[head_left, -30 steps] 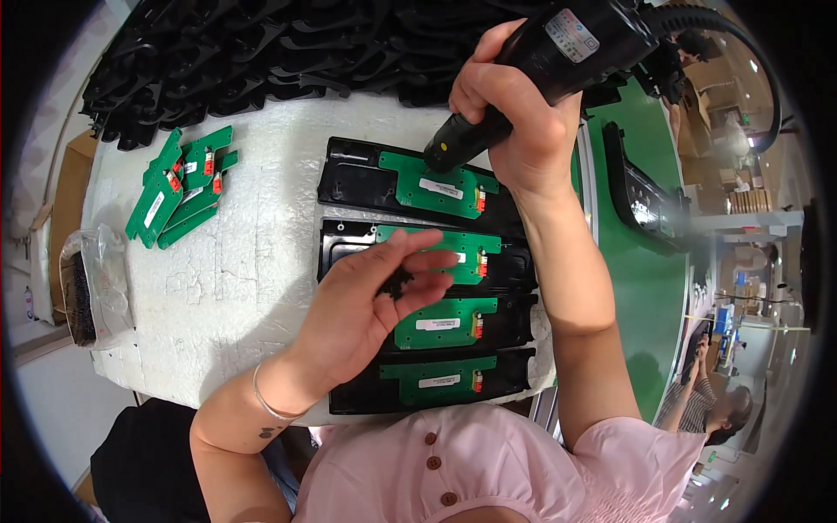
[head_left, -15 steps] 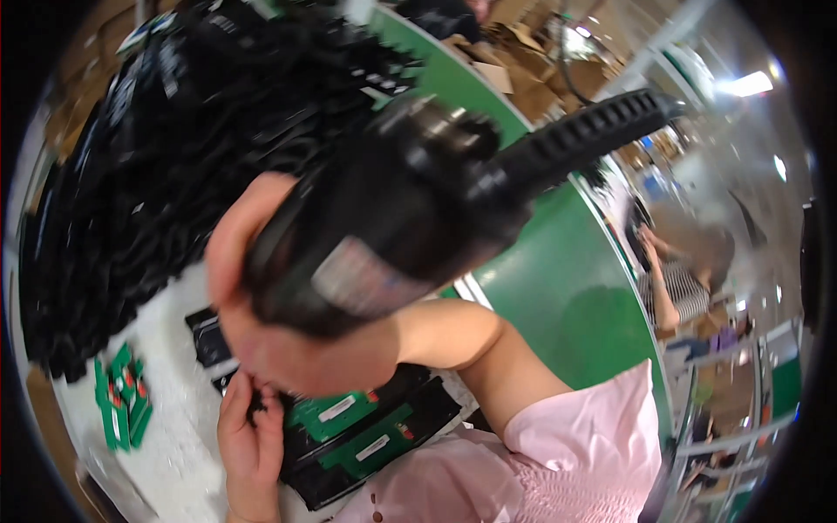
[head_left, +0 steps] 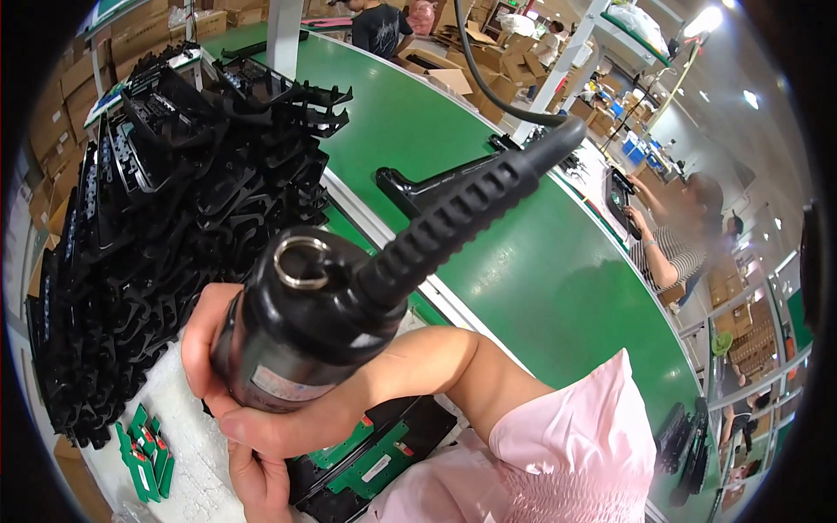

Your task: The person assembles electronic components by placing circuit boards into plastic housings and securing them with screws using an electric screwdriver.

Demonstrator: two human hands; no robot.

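A black electric screwdriver [head_left: 292, 336] stands nearly upright close to the camera, with a metal ring and a ribbed cable sleeve at its top. My right hand [head_left: 288, 431] is wrapped round its body. Below it, my left hand [head_left: 261, 488] has its fingers bent together near the tool's lower end. My right hand partly covers those fingertips, and the tool's tip is hidden. Beside my left hand lie long black plastic housings [head_left: 418, 427] with green circuit boards [head_left: 375, 469] in them, partly covered by my right forearm.
A tall heap of black plastic parts [head_left: 192, 209] fills the left side. Loose green boards [head_left: 150, 462] lie on the white work surface [head_left: 196, 453]. Past a metal rail, a green conveyor [head_left: 514, 279] carries a black part [head_left: 418, 187]. A co-worker [head_left: 667, 253] handles a black part at right.
The screwdriver has swung from a slant to a more upright position, lower and to the left. My left hand now sits lower in view, and more of the conveyor shows.
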